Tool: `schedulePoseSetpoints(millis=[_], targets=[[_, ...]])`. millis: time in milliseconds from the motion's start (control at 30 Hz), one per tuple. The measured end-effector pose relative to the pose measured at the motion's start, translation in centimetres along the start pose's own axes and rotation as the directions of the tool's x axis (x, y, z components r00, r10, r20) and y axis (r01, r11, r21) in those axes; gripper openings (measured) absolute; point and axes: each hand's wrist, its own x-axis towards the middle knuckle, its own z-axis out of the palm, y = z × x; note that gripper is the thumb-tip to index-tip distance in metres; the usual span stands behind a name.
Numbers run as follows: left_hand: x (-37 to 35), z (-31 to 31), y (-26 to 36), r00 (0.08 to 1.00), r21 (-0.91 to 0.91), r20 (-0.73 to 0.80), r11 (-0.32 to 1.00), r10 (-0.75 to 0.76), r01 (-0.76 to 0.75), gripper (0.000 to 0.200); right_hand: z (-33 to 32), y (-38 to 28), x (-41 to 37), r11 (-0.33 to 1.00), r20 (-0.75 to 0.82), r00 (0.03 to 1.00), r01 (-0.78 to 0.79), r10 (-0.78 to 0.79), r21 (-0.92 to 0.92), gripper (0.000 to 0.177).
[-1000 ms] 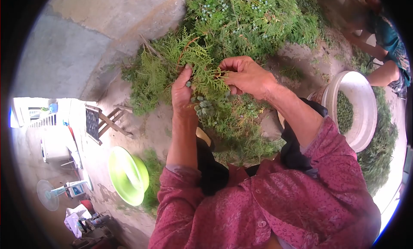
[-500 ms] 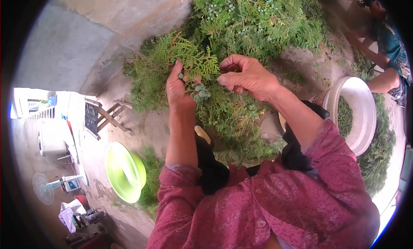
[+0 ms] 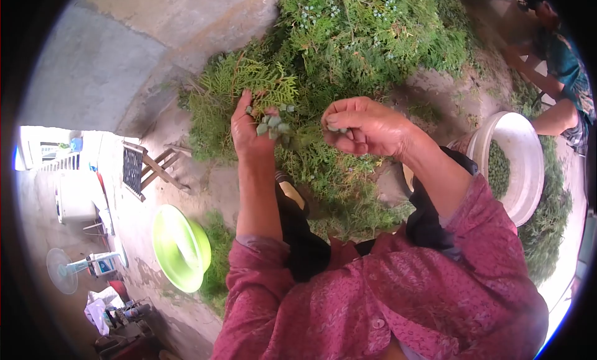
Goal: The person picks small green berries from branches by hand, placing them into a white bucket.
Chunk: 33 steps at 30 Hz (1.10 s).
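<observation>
My left hand (image 3: 250,136) is closed around a green arborvitae sprig (image 3: 266,86), its flat fronds spreading above the fingers. A cluster of blue-green seed cones (image 3: 273,125) hangs from it beside my palm. To the right, apart from the sprig, my right hand (image 3: 370,129) has its fingers curled in, with pale green cones (image 3: 336,130) showing under the thumb; how many is hidden. Beyond both hands lies a large pile of cone-bearing branches (image 3: 367,36).
A white bucket (image 3: 528,167) with green cones (image 3: 497,167) inside stands at my right. A lime-green basin (image 3: 177,248) sits at left, near a wooden folding stool (image 3: 152,167) and a fan (image 3: 62,272). Another person (image 3: 559,80) sits at the upper right.
My right hand has drawn back and down from the sprig, with cones now showing in its fingers. My left hand and the sprig have shifted slightly left.
</observation>
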Motion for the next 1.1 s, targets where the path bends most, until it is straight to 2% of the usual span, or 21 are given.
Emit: schedulePoseSetpoints(millis=[67,100,167,200,233,300,367,467,667,800,867,1000,1100], targets=[[0.0,0.1,-0.5,0.999,0.049,-0.049,0.998,-0.024,0.026,0.023,0.6,-0.3,0.1,0.991,-0.107,0.988,0.116,-0.108,0.073,0.02],[-0.4,0.7,-0.8,0.999,0.055,-0.033,0.998,-0.024,0.026,0.023,0.3,-0.1,0.5,0.99,-0.108,0.988,0.118,-0.109,0.071,0.02],[-0.4,1.2,-1.5,0.999,0.082,-0.027,0.996,-0.023,0.025,0.021,-0.6,0.6,1.7,0.98,-0.137,0.971,0.193,-0.198,-0.048,0.024],[-0.4,1.3,-1.6,0.999,0.109,-0.024,0.994,-0.023,0.025,0.019,-0.5,0.7,1.9,0.98,-0.137,0.97,0.195,-0.2,-0.048,0.024],[-0.1,0.9,-1.7,0.998,0.068,0.037,0.997,-0.045,0.042,0.021,-0.4,0.8,2.0,0.984,-0.164,0.97,0.177,-0.181,-0.037,0.024],[-0.2,1.1,-2.1,0.997,0.043,0.052,0.998,-0.053,0.051,0.022,-0.2,0.9,2.4,0.987,-0.191,0.968,0.16,-0.163,-0.03,0.024],[-0.5,1.6,-2.5,0.996,0.019,0.063,0.998,-0.06,0.059,0.023,-0.2,1.2,2.9,0.975,-0.197,0.972,0.16,-0.13,0.151,0.023],[-1.2,2.3,-3.0,0.995,0.034,0.098,0.999,-0.009,0.006,0.025,0.2,0.8,3.2,0.956,-0.26,0.963,0.141,-0.072,0.258,0.021],[-1.5,2.4,-3.1,0.994,0.076,0.092,0.994,0.066,-0.073,0.027,0.0,1.7,4.2,0.966,-0.316,0.94,0.189,-0.127,0.174,0.017],[-2.1,2.4,-2.5,0.995,0.133,0.094,0.99,0.032,-0.044,0.025,0.0,1.6,3.9,0.971,-0.261,0.957,0.172,-0.124,0.169,0.012],[-2.4,2.8,-2.5,0.998,0.119,0.017,0.991,0.062,-0.064,0.025,0.4,1.1,3.5,0.988,-0.294,0.954,0.1,-0.062,0.116,0.008],[-1.8,1.7,-2.5,0.997,0.164,0.048,0.985,0.053,-0.061,0.026,0.7,0.6,2.8,0.994,-0.269,0.962,0.067,-0.041,0.088,0.007],[-1.3,1.6,-1.5,1.0,0.065,-0.002,0.998,-0.011,0.012,0.026,0.4,0.6,2.1,1.0,-0.23,0.973,-0.009,0.014,0.02,0.009]])
